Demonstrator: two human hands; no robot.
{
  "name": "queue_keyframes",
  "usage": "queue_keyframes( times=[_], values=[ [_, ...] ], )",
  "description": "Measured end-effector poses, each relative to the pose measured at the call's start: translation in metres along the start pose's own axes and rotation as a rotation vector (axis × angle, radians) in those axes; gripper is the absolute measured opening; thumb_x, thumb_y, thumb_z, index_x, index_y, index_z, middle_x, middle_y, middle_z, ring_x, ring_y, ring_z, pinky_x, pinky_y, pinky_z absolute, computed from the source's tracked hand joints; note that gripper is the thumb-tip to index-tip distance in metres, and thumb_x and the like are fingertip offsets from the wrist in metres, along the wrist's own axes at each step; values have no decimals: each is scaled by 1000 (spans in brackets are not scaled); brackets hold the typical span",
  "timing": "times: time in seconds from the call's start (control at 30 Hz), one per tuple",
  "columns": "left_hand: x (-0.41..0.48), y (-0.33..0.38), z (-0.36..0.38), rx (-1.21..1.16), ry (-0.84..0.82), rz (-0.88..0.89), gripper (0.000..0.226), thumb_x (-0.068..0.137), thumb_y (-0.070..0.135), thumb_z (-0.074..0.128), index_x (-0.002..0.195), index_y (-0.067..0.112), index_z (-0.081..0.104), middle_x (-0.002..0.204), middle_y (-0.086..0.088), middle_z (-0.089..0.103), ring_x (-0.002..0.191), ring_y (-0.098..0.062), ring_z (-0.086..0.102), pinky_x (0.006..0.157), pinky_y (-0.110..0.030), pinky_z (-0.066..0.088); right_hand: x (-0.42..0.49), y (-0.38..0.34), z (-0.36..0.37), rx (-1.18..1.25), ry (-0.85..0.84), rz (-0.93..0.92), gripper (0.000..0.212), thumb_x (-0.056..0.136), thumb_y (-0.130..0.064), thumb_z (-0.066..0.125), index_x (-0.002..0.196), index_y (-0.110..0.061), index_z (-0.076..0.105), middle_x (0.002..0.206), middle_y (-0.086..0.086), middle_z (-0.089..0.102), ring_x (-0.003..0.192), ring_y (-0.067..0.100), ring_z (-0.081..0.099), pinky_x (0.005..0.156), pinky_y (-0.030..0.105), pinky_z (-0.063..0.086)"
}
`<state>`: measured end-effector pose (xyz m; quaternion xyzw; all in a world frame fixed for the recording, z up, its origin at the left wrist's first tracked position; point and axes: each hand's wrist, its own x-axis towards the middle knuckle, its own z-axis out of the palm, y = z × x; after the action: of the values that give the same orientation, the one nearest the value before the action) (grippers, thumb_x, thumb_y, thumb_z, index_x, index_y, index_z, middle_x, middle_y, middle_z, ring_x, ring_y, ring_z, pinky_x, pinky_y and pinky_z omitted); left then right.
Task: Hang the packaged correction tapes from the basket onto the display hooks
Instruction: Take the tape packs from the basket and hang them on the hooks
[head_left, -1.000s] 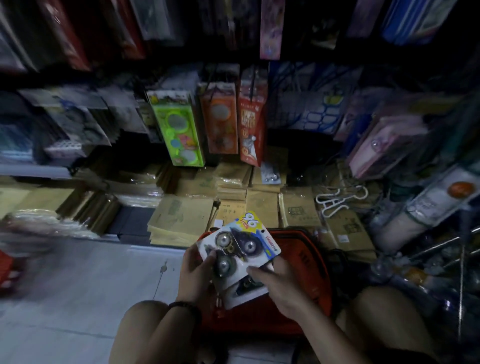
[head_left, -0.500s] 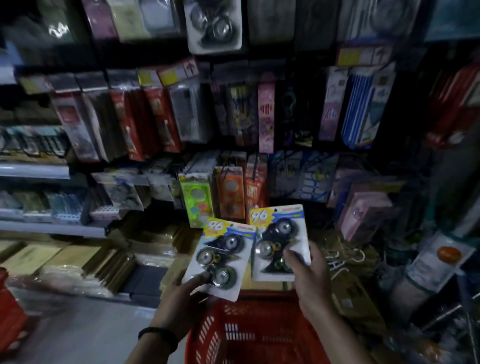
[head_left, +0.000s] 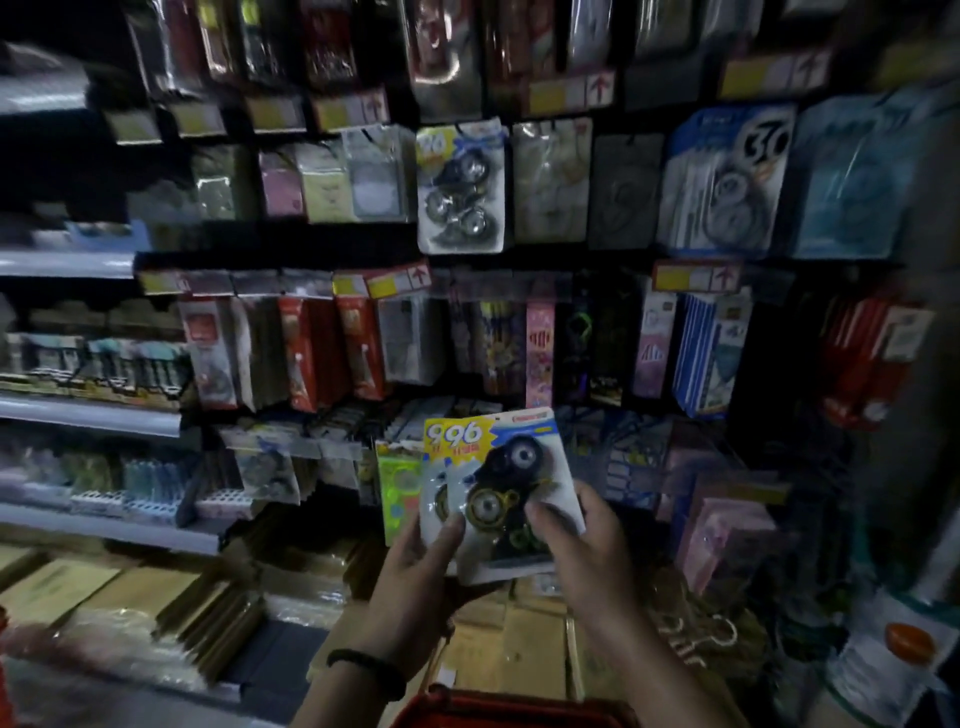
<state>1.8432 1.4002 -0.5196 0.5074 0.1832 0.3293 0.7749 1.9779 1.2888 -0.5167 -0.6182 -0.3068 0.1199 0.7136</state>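
Left hand (head_left: 415, 564) thumb and right hand (head_left: 589, 551) thumb clamp front of correction tape packs (head_left: 498, 467) low down, fingers behind. Half a second ago packs side by side; now overlapped. Above red basket (head_left: 511, 713). Long axis upright, yellow "96" header up, faces toward camera.

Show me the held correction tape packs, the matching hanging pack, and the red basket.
held correction tape packs (head_left: 511, 457), head view, front blister
hanging correction tape pack (head_left: 460, 189), head view, blister centre
red basket (head_left: 511, 709), head view, near rim
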Motion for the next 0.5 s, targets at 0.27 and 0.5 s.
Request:
queue_keyframes(
  times=[0.27, 0.5],
  values=[
    [14, 69, 20, 12, -51, 153, 35, 102, 14, 61, 137, 19, 62, 127, -14, 76, 113, -36, 75, 82, -51, 64, 47, -63, 9, -630, -17, -512, 95, 77, -67, 66, 160, -39, 29, 146, -10, 33, 139, 14, 33, 112, 36, 36],
    [44, 122, 24, 41, -33, 262, 37, 99, 15, 65, 136, 19, 61, 128, -11, 75, 115, -36, 74, 88, -57, 63, 107, -140, 20, -1054, -414, -685, 111, 65, -72, 74, 161, -45, 25, 165, -11, 12, 155, 16, 8, 127, 39, 16]
  ],
)
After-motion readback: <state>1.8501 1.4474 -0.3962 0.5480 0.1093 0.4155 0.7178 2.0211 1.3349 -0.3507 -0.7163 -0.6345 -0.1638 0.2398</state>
